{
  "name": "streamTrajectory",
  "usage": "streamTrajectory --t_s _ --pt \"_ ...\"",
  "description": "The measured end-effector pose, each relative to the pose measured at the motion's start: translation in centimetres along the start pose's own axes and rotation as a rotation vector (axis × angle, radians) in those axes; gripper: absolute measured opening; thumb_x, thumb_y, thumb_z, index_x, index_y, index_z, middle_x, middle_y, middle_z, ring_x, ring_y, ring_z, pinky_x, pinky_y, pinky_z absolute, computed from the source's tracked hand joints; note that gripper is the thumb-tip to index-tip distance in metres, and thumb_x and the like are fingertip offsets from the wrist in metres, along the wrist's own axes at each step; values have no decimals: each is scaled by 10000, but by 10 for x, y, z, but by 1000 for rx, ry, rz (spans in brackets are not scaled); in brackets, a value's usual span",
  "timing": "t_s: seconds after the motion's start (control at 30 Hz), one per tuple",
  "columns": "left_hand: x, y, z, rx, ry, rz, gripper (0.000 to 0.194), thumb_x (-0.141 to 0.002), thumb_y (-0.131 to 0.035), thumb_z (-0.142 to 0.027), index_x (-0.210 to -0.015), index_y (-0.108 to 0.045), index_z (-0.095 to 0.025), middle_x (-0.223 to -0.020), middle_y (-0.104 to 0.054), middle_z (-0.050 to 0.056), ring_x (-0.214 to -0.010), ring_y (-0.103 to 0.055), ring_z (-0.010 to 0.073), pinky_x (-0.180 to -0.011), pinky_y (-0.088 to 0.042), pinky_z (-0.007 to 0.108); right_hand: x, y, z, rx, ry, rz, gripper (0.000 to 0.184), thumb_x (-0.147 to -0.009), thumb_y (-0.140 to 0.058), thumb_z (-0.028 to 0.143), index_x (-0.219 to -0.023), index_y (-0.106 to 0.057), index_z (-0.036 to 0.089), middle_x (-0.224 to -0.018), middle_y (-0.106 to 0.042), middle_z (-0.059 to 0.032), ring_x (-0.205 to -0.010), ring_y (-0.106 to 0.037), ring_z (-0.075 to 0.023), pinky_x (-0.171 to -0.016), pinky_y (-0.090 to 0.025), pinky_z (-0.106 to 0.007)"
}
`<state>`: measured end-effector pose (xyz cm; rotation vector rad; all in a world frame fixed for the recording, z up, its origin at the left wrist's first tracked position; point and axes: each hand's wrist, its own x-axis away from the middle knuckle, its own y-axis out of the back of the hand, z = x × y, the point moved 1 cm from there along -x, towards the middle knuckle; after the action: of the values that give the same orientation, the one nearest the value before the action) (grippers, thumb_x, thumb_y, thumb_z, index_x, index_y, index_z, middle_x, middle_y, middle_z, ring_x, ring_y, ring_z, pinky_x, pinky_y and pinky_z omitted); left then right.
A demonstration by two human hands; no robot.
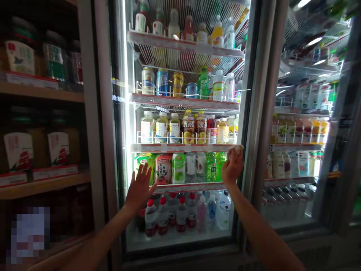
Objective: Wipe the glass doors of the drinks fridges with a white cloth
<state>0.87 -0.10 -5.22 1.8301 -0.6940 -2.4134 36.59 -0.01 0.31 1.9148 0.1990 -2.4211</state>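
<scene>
My left hand (pixel 141 186) is spread flat, palm forward, at the lower left of a lit drinks fridge's glass door (pixel 180 171). It appears to rest on the glass, in front of a red-labelled drink bottle (pixel 163 169) and a green one beside it. Near the door's right edge, my right hand (pixel 232 165) is closed around a pale, crumpled cloth (pixel 237 148). Part of the cloth sticks out above the fingers, level with a shelf's price strip (pixel 186 148); the rest is hidden in the hand. Faint reflections show on the glass.
Inside stand several shelves of bottles and cans, with red-capped bottles (pixel 163 214) at the bottom. A wooden shelf (pixel 42 92) with large bottles is on the left. To the right, past a metal door frame (pixel 263 113), is another fridge (pixel 299 146) with drinks.
</scene>
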Motion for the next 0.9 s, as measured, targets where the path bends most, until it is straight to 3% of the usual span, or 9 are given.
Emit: streamTrajectory --t_s 0.07,0.2,0.27,0.4,0.47,0.57,0.63,0.83,0.9 --pt "0 1 -2 -1 19 1 686 -880 -374 -400 -1433 -75 -127 -1464 -211 169 -1369 -143 298 -1061 -233 531 23 1 24 -70 130 117 575 -808 -384 101 -1375 -345 187 -1493 -210 -134 -1371 -208 -284 -1029 -311 -512" --pt "3 3 -1 -19 -4 21 662 -877 -387 -380 -1427 -125 -120 -1454 -247 166 -1370 -146 289 -1055 -264 512 57 1 83 -211 693 483 589 -810 -449 95 -1359 -362 290 -1455 -334 -34 -1365 -243 -208 -1114 -198 -455" --pt "7 4 1 -31 -37 42 648 -870 -406 -372 -1416 -171 -116 -1449 -263 165 -1368 -154 290 -1052 -280 500 36 -5 95 -216 644 461 605 -816 -452 103 -1369 -331 316 -1460 -324 -25 -1360 -255 -213 -1115 -160 -495" --pt "19 7 9 -31 -74 98 597 -854 -433 -326 -1388 -256 -129 -1449 -272 147 -1363 -180 279 -1056 -291 476 -9 -18 104 -199 235 247 638 -821 -422 108 -1413 -249 273 -1504 -193 -72 -1383 -164 -293 -1074 -153 -590" --pt "32 9 14 -36 -87 120 566 -850 -426 -285 -1379 -280 -145 -1442 -294 134 -1359 -204 266 -1057 -293 471 15 -13 111 -233 365 337 654 -808 -425 98 -1417 -244 255 -1501 -208 -71 -1384 -163 -287 -1084 -171 -563" --pt "60 13 25 -54 -117 150 542 -839 -424 -245 -1363 -318 -156 -1429 -320 133 -1349 -239 260 -1051 -301 473 83 7 119 -306 815 607 676 -774 -442 65 -1407 -273 231 -1460 -325 -33 -1364 -243 -207 -1113 -219 -425" --pt "79 16 33 -66 -152 199 533 -828 -426 -218 -1351 -341 -162 -1433 -318 123 -1347 -246 253 -1053 -299 466 103 13 124 -312 952 655 669 -770 -449 64 -1397 -291 237 -1446 -355 -16 -1353 -269 -177 -1117 -215 -384" --pt "105 23 48 -105 -124 292 510 -807 -408 -155 -1317 -392 -155 -1443 -307 100 -1347 -249 242 -1065 -281 459 51 -12 170 -204 517 499 666 -759 -486 107 -1392 -302 205 -1502 -206 -92 -1385 -158 -268 -1107 -109 -516" --pt "112 25 51 -95 -99 309 509 -790 -415 -145 -1298 -417 -157 -1437 -323 97 -1338 -273 240 -1064 -285 456 75 -11 180 -247 620 546 693 -745 -472 90 -1403 -276 180 -1502 -209 -86 -1385 -159 -253 -1116 -137 -478"
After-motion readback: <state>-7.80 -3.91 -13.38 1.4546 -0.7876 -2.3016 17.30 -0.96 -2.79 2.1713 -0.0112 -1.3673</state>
